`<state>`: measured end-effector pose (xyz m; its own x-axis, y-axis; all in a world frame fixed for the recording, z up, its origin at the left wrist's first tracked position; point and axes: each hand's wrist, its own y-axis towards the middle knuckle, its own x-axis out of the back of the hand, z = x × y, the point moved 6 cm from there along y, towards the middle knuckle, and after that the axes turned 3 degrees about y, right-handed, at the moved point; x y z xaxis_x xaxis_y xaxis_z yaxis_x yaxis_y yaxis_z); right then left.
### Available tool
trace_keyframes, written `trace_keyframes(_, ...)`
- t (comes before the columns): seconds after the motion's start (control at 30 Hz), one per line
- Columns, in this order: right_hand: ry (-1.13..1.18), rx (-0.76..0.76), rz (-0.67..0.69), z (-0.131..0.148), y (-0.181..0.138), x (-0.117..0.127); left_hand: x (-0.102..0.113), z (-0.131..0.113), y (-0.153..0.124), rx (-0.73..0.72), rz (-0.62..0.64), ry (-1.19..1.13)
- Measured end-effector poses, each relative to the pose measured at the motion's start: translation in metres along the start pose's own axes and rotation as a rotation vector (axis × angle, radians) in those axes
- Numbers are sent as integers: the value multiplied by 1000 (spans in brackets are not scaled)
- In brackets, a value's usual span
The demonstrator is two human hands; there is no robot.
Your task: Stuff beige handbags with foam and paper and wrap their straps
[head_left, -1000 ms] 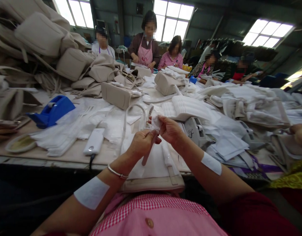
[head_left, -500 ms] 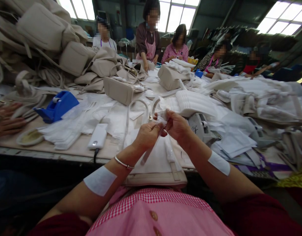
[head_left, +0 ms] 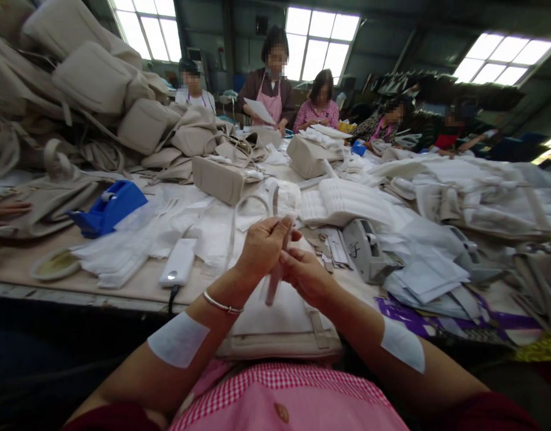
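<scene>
My left hand (head_left: 263,246) is closed around the upper part of a thin beige strap (head_left: 275,281) that hangs down in front of me. My right hand (head_left: 305,276) is closed on the same strap just below and to the right, touching the left hand. A pale handle loop (head_left: 253,203) rises behind the hands, with a bit of white wrapping near its top. Under my hands a beige bag (head_left: 279,335) lies flat at the table's near edge. I wear a silver bangle on my left wrist and white patches on both forearms.
A blue tape dispenser (head_left: 108,206), a white power bank (head_left: 178,262) with a cable and a small dish (head_left: 55,264) lie at left. A grey tape dispenser (head_left: 368,248) and white paper sheets lie at right. Beige bags (head_left: 96,78) are piled at back left. Several people work across the table.
My right hand has dropped from the top of the strap, where it held white wrapping, to below my left hand. The view shifted slightly.
</scene>
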<state>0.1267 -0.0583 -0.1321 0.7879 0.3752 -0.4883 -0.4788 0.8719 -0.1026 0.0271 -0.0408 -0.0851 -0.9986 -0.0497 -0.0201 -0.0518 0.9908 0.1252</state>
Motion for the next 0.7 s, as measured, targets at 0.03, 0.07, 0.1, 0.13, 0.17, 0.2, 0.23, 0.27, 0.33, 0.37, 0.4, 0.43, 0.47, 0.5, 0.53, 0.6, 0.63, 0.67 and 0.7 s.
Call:
trace_keyframes(0.03, -13, 14, -24, 1, -6, -1, -4, -3, 1, 33, 69, -104)
trace_keyframes(0.07, -23, 23, -53, 4, -12, 0, -9, -6, 3, 73, 156, -225)
trace_keyframes(0.1, -36, 20, -73, 7, -19, 1, -15, -10, 4, 121, 243, -349)
trace_keyframes(0.13, -54, 3, -71, 11, -26, 3, -19, -14, 6, 169, 304, -465)
trace_keyframes(0.17, -77, -26, -48, 14, -34, 5, -21, -18, 10, 213, 330, -560)
trace_keyframes(0.2, -104, -57, -10, 16, -42, 7, -21, -20, 16, 246, 315, -628)
trace_keyframes(0.23, -133, -85, 29, 18, -51, 10, -19, -22, 23, 266, 271, -670)
trace_keyframes(0.27, -156, -109, 65, 20, -60, 15, -16, -22, 31, 275, 208, -698)
trace_keyframes(0.33, -180, -137, 121, 24, -79, 25, -8, -18, 48, 285, 58, -738)
trace_keyframes(0.37, -181, -143, 146, 28, -88, 30, -4, -15, 56, 288, -10, -751)
trace_keyframes(0.4, -180, -141, 169, 32, -97, 34, -1, -12, 63, 287, -70, -763)
trace_keyframes(0.43, -178, -133, 192, 37, -106, 37, 2, -9, 69, 285, -116, -774)
trace_keyframes(0.47, -175, -118, 210, 43, -114, 40, 3, -7, 74, 282, -145, -781)
trace_keyframes(0.5, -172, -102, 231, 48, -121, 42, 4, -5, 79, 276, -161, -784)
trace_keyframes(0.53, -165, -93, 267, 52, -129, 43, 5, -3, 83, 272, -171, -786)
trace_keyframes(0.6, -149, -101, 359, 55, -143, 43, 5, 3, 90, 276, -187, -787)
trace_keyframes(0.63, -161, -116, 378, 53, -149, 44, 5, 6, 92, 285, -191, -785)
trace_keyframes(0.67, -189, -131, 364, 51, -154, 47, 5, 9, 95, 295, -192, -782)
trace_keyframes(0.7, -225, -139, 331, 48, -157, 51, 5, 13, 97, 306, -189, -779)
